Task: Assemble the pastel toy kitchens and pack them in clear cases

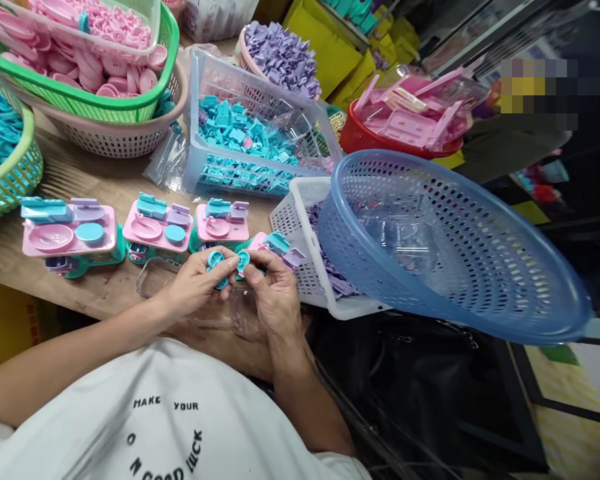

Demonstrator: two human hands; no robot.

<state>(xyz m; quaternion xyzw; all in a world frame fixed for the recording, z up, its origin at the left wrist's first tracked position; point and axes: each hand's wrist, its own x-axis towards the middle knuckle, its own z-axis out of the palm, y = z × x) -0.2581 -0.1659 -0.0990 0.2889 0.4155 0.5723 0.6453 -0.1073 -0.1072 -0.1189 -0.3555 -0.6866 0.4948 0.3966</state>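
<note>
Close together over the table's front edge, my two hands each pinch small turquoise plastic. My left hand (196, 275) is closed on a round turquoise piece (216, 261). My right hand (276, 288) is closed on a smaller curved turquoise piece (242, 261), its fingertips nearly meeting those of the left. Under the hands lie clear plastic trays (153, 275). Beyond them stand toy kitchen sets with pink tops: one at the left (70, 233), one in the middle (156, 230), one at the right (222, 223). A further set is partly hidden behind my right hand.
A blue oval basket (460, 293) with clear trays leans over a white basket (325, 273) of purple parts on the right. At the back are a translucent crate (245, 177) of turquoise parts, a green basket (85, 103) of pink parts and a red basket (400, 143).
</note>
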